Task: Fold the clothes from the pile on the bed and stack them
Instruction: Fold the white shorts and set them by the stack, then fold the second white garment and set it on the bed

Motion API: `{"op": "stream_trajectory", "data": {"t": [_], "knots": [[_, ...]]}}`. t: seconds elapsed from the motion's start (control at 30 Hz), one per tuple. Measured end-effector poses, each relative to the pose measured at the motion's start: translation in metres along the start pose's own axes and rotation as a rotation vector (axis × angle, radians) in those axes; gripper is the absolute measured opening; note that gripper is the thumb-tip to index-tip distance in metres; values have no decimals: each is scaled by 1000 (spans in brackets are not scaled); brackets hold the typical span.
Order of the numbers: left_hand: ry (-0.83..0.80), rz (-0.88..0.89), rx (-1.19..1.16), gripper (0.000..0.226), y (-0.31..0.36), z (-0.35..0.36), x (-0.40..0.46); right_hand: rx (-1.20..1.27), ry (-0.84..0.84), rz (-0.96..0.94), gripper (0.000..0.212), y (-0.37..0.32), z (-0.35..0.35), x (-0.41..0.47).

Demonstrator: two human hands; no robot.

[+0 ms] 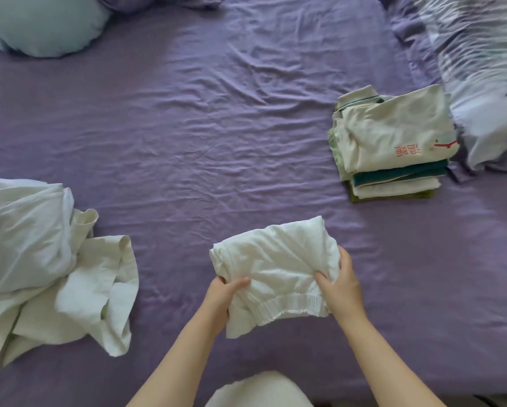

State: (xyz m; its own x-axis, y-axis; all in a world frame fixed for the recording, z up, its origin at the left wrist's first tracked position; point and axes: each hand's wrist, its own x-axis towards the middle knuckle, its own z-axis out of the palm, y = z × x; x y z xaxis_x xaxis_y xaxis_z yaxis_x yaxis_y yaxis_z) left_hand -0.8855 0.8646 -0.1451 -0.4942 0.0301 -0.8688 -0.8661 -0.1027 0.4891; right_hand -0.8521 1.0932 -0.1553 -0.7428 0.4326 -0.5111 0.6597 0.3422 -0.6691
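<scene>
Wide bed under a wrinkled purple cotton sheet (217, 118). On it: loose pile of crumpled white clothes (41, 259) at left edge; neat stack of folded garments (393, 142) at right, cream shirt with red lettering on top, teal and olive layers below; pale blue round pillow (41, 24) at far left corner; rumpled lavender-and-white patterned duvet (481, 69) along far right, just beside the stack.

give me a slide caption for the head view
Both hands grip a folded white garment on the purple bedsheet.
</scene>
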Motion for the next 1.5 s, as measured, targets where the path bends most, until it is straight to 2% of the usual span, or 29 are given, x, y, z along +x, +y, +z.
{"op": "stream_trajectory", "data": {"t": [0.23,0.4,0.47,0.57,0.67,0.77,0.87,1.0,1.1,1.17,1.3,1.5], "knots": [[-243,14,97,41,4,155,18,-76,148,40,67,38,-141,56],[-345,24,123,36,-7,241,29,-115,258,83,67,71,-207,81],[-323,22,170,33,-17,261,34,-169,246,124,70,84,-219,90],[-192,-8,319,28,-35,272,44,-333,113,194,78,97,-223,103],[-117,-55,409,30,-48,262,51,-536,80,275,73,97,-215,100],[-64,-53,528,47,-49,245,45,-775,161,142,59,93,-198,84],[-48,-53,562,57,-43,223,30,-879,75,9,50,81,-175,64],[-63,-29,632,48,-29,185,-2,-879,-119,-155,47,58,-136,31],[-69,27,680,44,-20,150,-26,-771,-287,-187,47,35,-103,7],[-59,55,703,43,-14,122,-43,-785,-376,-235,49,17,-82,-7],[13,107,715,41,-3,53,-76,-819,-452,-359,51,-26,-41,-35],[175,167,562,39,-9,-73,-138,-850,-530,-502,49,-87,36,-103]]}}
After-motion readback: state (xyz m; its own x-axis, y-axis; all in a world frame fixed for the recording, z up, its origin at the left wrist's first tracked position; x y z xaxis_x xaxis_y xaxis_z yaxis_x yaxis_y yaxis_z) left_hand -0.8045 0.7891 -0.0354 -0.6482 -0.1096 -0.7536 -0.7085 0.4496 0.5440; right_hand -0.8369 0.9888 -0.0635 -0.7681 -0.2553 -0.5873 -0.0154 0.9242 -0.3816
